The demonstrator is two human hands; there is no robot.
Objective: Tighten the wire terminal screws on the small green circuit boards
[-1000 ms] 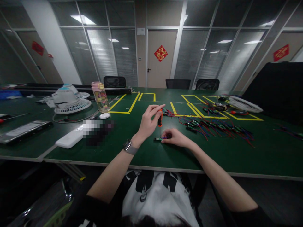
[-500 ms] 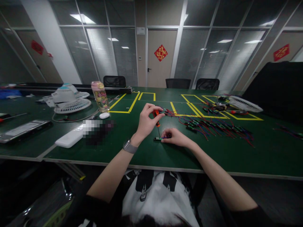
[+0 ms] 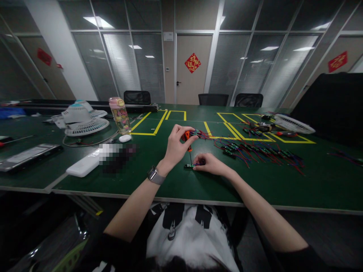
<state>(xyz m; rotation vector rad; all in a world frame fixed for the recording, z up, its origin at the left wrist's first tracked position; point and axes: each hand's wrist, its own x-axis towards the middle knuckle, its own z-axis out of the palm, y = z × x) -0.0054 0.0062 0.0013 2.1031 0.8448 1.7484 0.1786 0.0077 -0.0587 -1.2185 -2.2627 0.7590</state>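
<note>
My left hand (image 3: 175,146) pinches the orange handle of a small screwdriver (image 3: 187,139), held upright with its tip down on a small green circuit board (image 3: 189,166) on the green table (image 3: 170,181). A watch sits on that wrist. My right hand (image 3: 210,164) rests on the table just right of the board, fingers closed on its end and pinning it down.
Several small boards with red and blue wires (image 3: 255,151) lie spread to the right. A white fan (image 3: 82,121), a pink-capped bottle (image 3: 119,115), a white mouse (image 3: 125,138) and a white flat box (image 3: 83,166) sit to the left. Another fan grille (image 3: 293,124) lies far right. Yellow tape marks boxes (image 3: 159,124).
My left hand's fingers have curled tighter round the screwdriver handle, and the handle has tilted a little to the left. The right hand and the board have stayed put.
</note>
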